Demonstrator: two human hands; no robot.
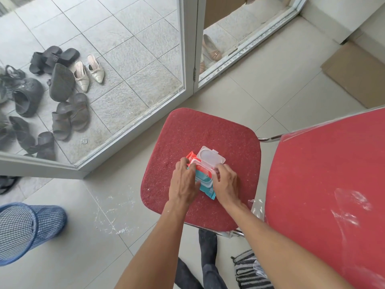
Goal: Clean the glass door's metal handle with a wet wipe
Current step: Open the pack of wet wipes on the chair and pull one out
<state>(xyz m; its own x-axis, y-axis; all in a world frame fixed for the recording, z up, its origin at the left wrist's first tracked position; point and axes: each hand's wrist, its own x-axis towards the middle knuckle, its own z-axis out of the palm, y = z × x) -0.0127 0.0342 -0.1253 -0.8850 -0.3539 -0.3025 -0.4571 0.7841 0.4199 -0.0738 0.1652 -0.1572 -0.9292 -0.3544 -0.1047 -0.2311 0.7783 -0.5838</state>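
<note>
The bare left forearm and bare right forearm reach forward and down from the lower edge of the view, converging on one grip. The left hand lies palm down, with its fingers curled over the left side of a soft red-and-teal wet-wipe pack, holding it. The right hand sits just right of that hold with its back upward. Its fingertips are bent down at the pack's opening, level with the left knuckles, and whether they pinch anything is hidden. Only a narrow gap separates the two hands.
</note>
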